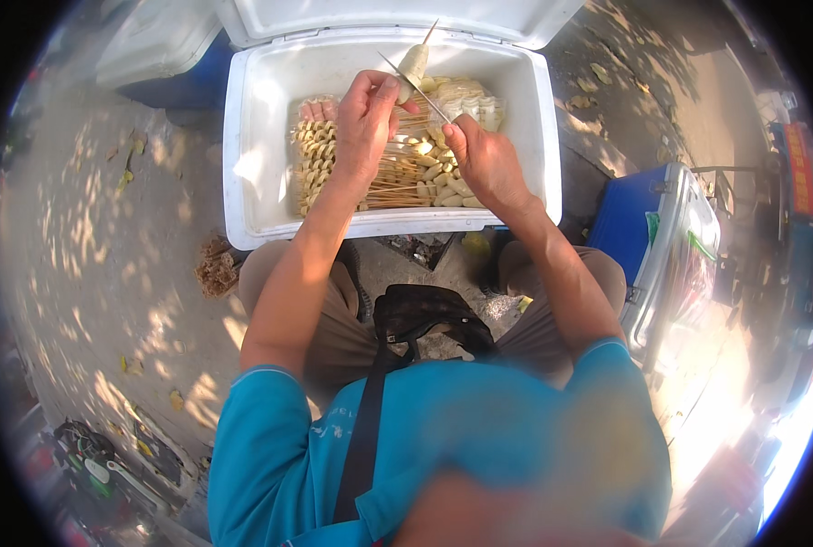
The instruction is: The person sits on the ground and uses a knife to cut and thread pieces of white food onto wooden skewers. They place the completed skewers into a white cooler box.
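My left hand (370,113) grips the near end of a pale, sausage-like piece of food (414,65) on a pointed wooden skewer (431,32). A thin knife (428,98) is in my right hand (486,154), its blade lying across the food close to my left fingers. Both hands are above an opened white cooler box (256,205). Inside it, spiral-cut skewered food (315,154) fills the left side. Bare skewer sticks (396,184) run through the middle, and pale oblong pieces (451,188) lie at right. Bagged pale food (468,96) sits at the back right.
A blue cooler box (625,215) with a plastic bag (697,273) on it stands at right. Another blue box with a white lid (167,48) is at back left. A bundle of sticks (218,267) lies by my left knee. A black bag (433,314) hangs at my lap.
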Action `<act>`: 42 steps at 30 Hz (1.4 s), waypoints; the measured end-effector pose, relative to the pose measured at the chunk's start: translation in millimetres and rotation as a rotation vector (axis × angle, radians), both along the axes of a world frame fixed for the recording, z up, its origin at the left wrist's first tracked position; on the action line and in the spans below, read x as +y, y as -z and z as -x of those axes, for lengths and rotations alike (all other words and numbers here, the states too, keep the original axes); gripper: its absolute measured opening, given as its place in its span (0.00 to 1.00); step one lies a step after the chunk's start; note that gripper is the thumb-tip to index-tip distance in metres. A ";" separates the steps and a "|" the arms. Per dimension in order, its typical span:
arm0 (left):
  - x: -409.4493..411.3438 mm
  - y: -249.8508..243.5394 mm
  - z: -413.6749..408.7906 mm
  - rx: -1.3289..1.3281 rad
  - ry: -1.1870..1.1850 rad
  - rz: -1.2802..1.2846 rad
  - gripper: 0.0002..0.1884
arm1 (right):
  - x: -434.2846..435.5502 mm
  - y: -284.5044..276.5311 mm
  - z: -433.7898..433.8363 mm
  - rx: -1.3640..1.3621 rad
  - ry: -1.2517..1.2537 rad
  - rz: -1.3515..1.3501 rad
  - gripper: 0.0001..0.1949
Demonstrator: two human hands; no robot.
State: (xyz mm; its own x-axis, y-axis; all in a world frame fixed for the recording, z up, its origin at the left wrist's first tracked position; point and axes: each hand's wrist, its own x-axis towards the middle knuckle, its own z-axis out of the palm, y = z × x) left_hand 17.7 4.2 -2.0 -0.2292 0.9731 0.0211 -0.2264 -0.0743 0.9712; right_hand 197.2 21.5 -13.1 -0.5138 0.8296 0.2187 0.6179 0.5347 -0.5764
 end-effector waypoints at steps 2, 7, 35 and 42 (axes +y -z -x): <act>-9.8 2.6 -12.7 0.080 0.103 0.027 0.17 | 0.4 -0.8 2.1 0.029 -0.011 -0.010 0.18; -5.4 0.6 -12.2 0.304 -0.018 -0.072 0.15 | 4.4 -2.7 2.6 -0.007 0.000 -0.049 0.17; -9.8 -2.5 -15.6 0.263 0.218 0.109 0.16 | 3.8 2.1 4.6 0.115 -0.023 -0.063 0.17; 1.5 2.4 -2.9 0.188 0.057 0.006 0.14 | -1.2 -2.4 0.0 0.032 0.020 0.045 0.18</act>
